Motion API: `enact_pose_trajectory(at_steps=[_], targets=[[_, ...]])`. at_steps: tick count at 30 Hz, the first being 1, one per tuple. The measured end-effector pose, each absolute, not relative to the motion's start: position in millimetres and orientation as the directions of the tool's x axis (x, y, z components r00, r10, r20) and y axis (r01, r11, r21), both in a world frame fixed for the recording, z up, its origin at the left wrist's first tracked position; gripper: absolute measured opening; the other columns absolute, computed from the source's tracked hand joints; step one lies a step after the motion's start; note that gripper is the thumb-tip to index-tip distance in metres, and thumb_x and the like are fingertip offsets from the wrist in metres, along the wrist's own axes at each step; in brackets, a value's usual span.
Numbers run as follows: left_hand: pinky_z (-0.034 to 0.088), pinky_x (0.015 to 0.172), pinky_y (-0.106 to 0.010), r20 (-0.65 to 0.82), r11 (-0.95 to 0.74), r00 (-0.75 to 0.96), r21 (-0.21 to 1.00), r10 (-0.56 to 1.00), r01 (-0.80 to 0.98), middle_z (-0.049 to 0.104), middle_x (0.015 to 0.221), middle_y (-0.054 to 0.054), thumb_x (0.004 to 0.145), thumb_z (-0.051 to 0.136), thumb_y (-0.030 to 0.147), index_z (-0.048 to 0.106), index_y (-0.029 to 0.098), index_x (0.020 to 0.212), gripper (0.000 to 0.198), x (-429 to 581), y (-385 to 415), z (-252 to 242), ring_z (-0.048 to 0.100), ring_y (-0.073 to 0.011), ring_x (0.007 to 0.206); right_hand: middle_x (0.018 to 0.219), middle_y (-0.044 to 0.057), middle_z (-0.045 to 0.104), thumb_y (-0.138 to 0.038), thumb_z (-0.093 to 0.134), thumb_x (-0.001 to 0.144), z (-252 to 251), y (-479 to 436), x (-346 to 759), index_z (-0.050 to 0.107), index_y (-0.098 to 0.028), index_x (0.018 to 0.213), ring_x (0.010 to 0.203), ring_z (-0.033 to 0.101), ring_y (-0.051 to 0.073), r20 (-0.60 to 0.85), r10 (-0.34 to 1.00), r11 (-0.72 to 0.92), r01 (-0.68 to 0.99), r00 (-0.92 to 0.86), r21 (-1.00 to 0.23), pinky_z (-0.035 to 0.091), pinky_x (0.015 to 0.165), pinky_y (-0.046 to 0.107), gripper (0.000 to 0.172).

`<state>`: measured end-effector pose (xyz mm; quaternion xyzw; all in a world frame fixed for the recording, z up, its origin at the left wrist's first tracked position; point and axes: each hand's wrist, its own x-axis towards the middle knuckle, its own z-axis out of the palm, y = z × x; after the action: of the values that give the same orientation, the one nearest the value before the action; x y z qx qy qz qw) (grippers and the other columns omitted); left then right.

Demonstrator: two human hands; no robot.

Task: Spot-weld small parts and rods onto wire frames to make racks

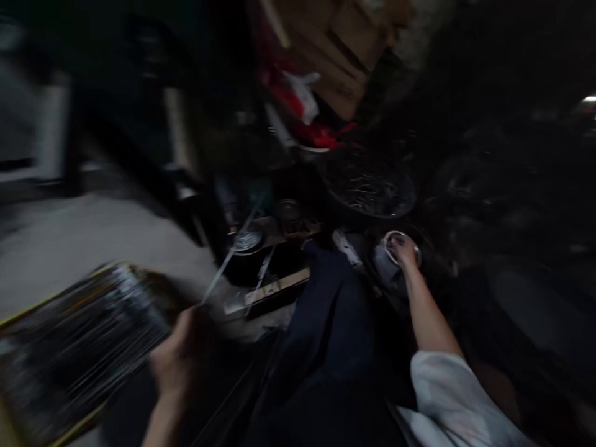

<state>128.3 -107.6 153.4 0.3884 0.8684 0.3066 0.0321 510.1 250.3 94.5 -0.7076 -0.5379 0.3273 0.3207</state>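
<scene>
My left hand is closed in a fist at the lower left. From its top a thin pale rod slants up and to the right, and the fist appears wrapped round it. My right hand reaches down into a small tub with a white rim. Its fingers are inside the rim, dark and blurred, so what they touch is hidden. Behind that tub stands a wide dark basin with thin shiny pieces in it.
At lower left is a yellow-edged crate holding long, dark, shiny strands. A small round dish and a wooden strip lie ahead. Cardboard and a red bag are at the back. The scene is dark and blurred.
</scene>
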Motion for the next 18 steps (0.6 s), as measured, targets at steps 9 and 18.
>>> enact_pose_trajectory(at_steps=[9, 18], targets=[[0.027, 0.05, -0.026, 0.257, 0.556, -0.637, 0.324, 0.727, 0.766, 0.061, 0.056, -0.001, 0.097, 0.037, 0.023, 0.054, 0.02, 0.084, 0.021, 115.9, -87.0, 128.2, 0.057, -0.0161, 0.049, 0.07, 0.003, 0.072, -0.047, 0.083, 0.064, 128.9, 56.9, 212.8, 0.059, -0.017, 0.076, 0.06, 0.071, 0.017, -0.321, 0.671, -0.513, -0.106, -0.669, -0.852, 0.054, 0.051, 0.021, 0.04], [0.029, 0.05, -0.027, 0.196, 0.556, -0.625, 0.311, 0.756, 0.771, 0.069, 0.063, -0.005, 0.099, 0.035, 0.021, 0.054, 0.019, 0.086, 0.023, 108.0, -76.4, 128.3, 0.066, -0.019, 0.056, 0.07, 0.001, 0.07, -0.046, 0.08, 0.07, 148.9, 43.3, 174.0, 0.06, -0.018, 0.078, 0.065, 0.072, 0.014, -0.262, 0.653, -0.535, -0.189, -0.71, -0.823, 0.054, 0.053, 0.017, 0.036]])
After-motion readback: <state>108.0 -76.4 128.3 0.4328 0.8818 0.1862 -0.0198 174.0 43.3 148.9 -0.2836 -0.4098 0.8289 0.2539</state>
